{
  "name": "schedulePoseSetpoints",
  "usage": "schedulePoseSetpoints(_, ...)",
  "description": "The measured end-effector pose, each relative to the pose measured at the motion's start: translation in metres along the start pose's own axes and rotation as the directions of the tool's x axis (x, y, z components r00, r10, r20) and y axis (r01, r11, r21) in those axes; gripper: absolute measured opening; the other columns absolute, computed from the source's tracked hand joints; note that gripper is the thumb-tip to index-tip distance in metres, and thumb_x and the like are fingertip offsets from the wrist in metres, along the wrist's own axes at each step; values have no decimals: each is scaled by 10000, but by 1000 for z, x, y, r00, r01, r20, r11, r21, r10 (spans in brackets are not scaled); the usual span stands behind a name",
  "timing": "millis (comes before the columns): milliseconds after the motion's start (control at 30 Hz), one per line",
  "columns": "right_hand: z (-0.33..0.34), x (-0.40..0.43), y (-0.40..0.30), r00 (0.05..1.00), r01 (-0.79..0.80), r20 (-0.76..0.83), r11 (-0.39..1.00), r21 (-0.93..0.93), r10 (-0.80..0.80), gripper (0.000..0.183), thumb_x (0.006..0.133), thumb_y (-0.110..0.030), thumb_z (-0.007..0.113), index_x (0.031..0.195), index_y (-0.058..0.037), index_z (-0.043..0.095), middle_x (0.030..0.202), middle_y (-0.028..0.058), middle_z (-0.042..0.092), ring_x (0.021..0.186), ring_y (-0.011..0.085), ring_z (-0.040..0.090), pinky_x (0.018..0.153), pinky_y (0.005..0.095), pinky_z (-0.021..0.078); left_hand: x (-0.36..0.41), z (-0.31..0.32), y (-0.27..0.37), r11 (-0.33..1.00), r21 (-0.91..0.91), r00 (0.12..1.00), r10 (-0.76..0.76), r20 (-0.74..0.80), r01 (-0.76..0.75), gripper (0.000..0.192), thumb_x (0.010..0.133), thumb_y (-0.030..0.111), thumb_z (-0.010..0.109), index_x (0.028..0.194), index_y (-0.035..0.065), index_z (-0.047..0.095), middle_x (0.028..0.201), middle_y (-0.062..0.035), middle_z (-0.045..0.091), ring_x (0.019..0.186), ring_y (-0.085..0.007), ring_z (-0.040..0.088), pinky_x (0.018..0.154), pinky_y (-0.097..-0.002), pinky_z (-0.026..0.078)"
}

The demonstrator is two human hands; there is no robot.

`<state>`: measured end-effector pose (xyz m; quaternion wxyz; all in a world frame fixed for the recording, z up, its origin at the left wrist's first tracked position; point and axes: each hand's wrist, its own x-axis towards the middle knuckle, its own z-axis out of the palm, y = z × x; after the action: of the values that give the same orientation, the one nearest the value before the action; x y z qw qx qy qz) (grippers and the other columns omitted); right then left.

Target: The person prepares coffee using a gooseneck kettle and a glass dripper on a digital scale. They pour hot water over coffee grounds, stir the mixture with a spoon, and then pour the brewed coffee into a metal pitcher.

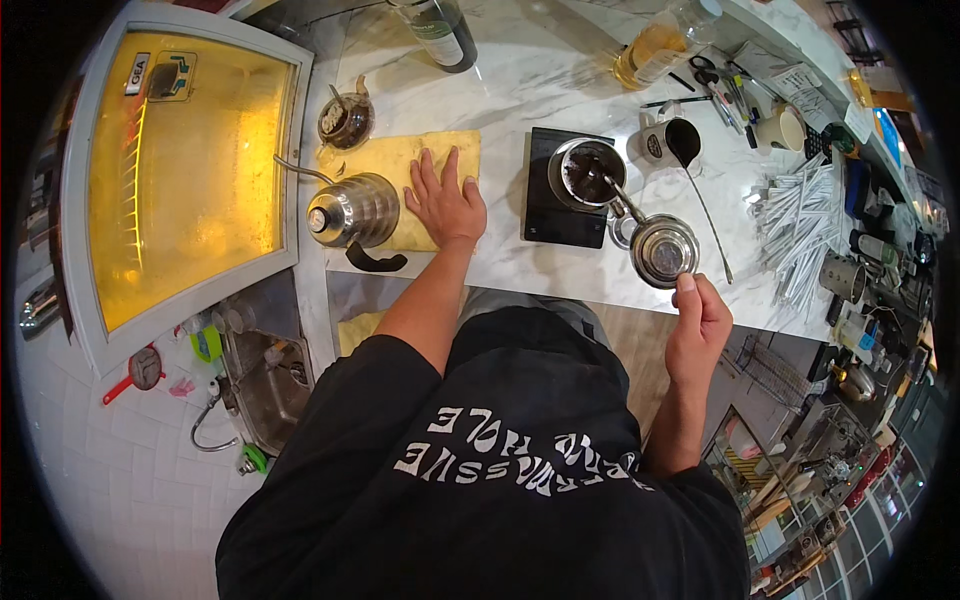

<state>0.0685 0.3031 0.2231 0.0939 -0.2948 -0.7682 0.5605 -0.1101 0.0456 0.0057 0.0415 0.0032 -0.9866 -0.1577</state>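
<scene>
My left hand [448, 201] lies flat, fingers spread, on a yellow cloth [461, 146] on the marble counter. Just left of it stands a steel gooseneck kettle [358, 210] with a black handle. My right hand [699, 319] pinches the knob of a round steel lid [664, 251] at the counter's front edge. A metal spoon or stem [628, 204] runs from the lid towards a steel pot [587, 174] holding dark contents; whether it is joined to the lid I cannot tell. The pot stands on a black digital scale [562, 229]. A small glass teapot [346, 120] stands behind the kettle.
A steel pitcher [672, 141] and a long thin bar spoon [707, 217] are right of the scale. Wrapped straws [802, 225], scissors [705, 71] and a paper cup [781, 129] lie or stand further right. Two bottles [439, 34] [660, 45] stand behind. A sink [266, 375] is at left.
</scene>
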Motion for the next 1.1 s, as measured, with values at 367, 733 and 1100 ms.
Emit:
schedulePoseSetpoints(367,2,4,-1,1000,30,-1,999,-19,-30,402,1082,-142,590,730,-66,411,714,-79,340,694,39,282,597,258,233,0,0,1,1000,-6,1000,8,-21,-8,591,934,332,613,1521,304,555,1683,-118,337,1569,-357,258,1237,-603,147)
schedulePoseSetpoints(733,5,9,-7,999,47,-11,997,-57,-48,418,1057,-139,633,719,-34,409,695,-50,367,692,57,307,583,280,257,-1,1,0,1000,-3,1000,11,-28,-11,602,928,338,612,1526,307,550,1682,-126,344,1570,-364,256,1234,-605,147)
schedulePoseSetpoints(1100,8,12,-13,996,87,-18,989,-119,-90,427,1030,-130,669,711,9,420,683,1,389,670,82,327,570,304,270,0,1,0,1000,-4,999,17,-39,-17,611,925,328,626,1529,305,543,1671,-127,353,1563,-367,267,1226,-618,160)
